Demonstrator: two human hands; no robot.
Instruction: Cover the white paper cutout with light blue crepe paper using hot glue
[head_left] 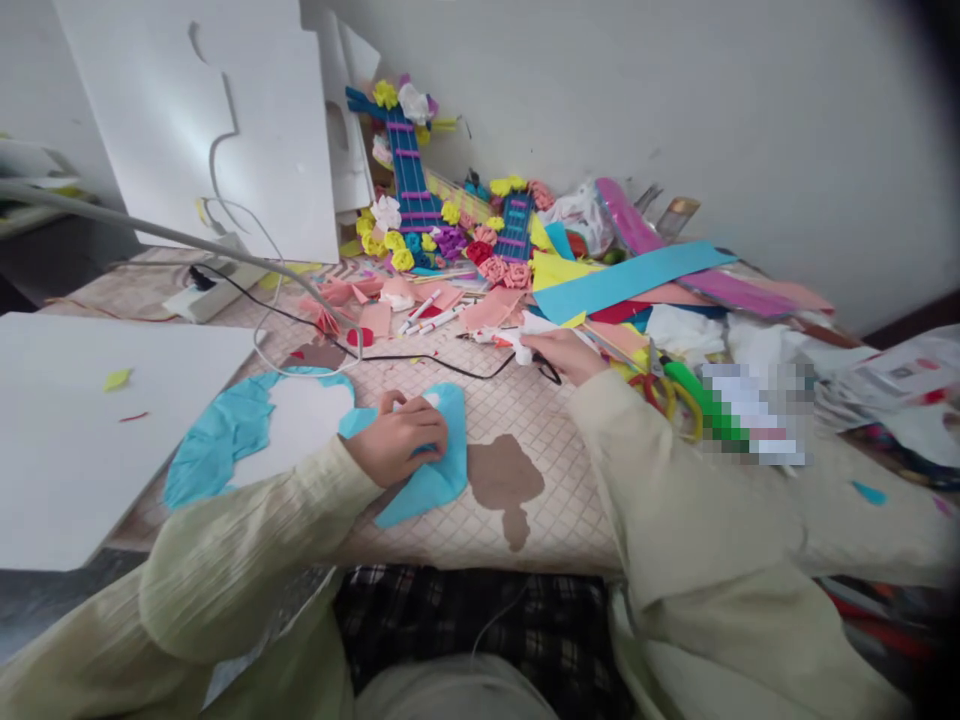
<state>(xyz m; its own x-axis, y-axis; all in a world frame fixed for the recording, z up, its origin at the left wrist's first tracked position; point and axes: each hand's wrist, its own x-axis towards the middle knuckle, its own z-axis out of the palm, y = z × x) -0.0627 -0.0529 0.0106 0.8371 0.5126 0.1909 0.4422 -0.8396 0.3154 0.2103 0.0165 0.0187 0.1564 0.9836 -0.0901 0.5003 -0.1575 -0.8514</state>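
My left hand [397, 437] is closed, its fingers pressing down on a light blue paper cut-out [427, 470] that wraps round a white foam shape [296, 425] on the table. My right hand [566, 352] reaches forward and is closed round a white glue gun [521, 345], whose black cord [420, 358] runs left across the table. Both arms wear pale cream sleeves.
A large white foam board [82, 430] lies at the left; more white boards [217, 120] lean on the wall. Paper flowers and blue strip frames [420, 200] pile at the back, coloured paper sheets [622, 280], markers [427, 315] and green-handled scissors [690, 395] at the right. A power strip [210, 290] sits back left.
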